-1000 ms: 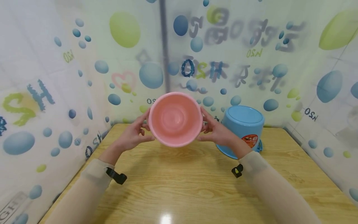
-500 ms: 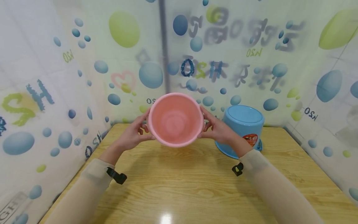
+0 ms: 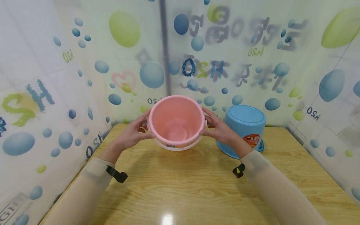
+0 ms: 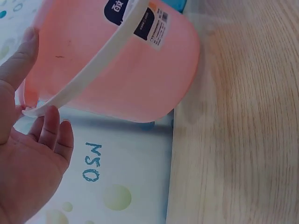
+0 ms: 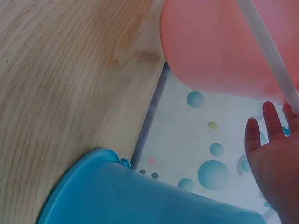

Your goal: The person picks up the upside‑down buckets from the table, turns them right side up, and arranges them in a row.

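Observation:
Between both hands is a pink bucket [image 3: 177, 120], its mouth tilted toward the head camera so the inside shows. My left hand [image 3: 131, 133] grips its left rim, thumb on the near side and fingers curled behind. On the opposite rim, my right hand [image 3: 220, 129] holds in the same way. A white handle [image 4: 96, 65] hangs along the near outer wall, and the left wrist view shows fingertips touching its end. Part of a printed label [image 4: 152, 23] is visible under the handle. The bucket's base is close to the table's far part.
A blue bucket [image 3: 244, 128] stands upside down at the back right of the wooden table [image 3: 174, 181], just behind my right forearm. Patterned curtain walls [image 3: 126, 72] enclose the back and both sides.
The pink bucket has tipped toward upright: its inner bottom shows lower, and the white handle and a bit of label now appear below the near rim. Both hands keep their hold.

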`<state>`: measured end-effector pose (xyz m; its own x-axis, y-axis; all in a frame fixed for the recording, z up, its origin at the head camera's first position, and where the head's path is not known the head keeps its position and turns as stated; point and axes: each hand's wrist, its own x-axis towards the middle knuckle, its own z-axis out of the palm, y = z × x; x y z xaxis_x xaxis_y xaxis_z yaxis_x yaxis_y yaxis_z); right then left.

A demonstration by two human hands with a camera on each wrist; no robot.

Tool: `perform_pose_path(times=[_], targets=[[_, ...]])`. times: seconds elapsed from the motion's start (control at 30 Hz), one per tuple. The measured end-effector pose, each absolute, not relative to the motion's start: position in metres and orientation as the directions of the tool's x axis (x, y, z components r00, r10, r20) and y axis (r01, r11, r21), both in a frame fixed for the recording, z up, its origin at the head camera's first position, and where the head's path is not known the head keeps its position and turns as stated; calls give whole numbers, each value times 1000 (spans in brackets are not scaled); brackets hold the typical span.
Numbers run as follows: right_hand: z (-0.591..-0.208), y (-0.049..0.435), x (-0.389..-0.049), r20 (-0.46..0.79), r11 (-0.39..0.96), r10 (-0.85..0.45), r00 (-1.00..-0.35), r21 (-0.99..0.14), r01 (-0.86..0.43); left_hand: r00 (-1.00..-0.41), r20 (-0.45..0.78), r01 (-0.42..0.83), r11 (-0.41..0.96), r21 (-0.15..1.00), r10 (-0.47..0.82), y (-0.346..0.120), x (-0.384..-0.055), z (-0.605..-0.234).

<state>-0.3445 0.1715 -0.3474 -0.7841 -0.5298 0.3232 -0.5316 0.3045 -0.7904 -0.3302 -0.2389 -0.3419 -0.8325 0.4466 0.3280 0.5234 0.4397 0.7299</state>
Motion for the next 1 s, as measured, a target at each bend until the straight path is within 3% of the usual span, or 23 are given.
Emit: perform_pose_path(times=[0.23,0.5,1.0], targets=[[-350,168,-346,323,159,-531,-783,-870,-467,-836,305,475,326,817,456,-239,-330,-345],[-348,165,-346,293,115,-507,-811,-909,-401,-827,275,401,171,900,490,-237,-333,-350],[-345,158,-354,240,119,-462,-854,-937,-328,-893,165,284,238,929,419,-233,-341,-348]])
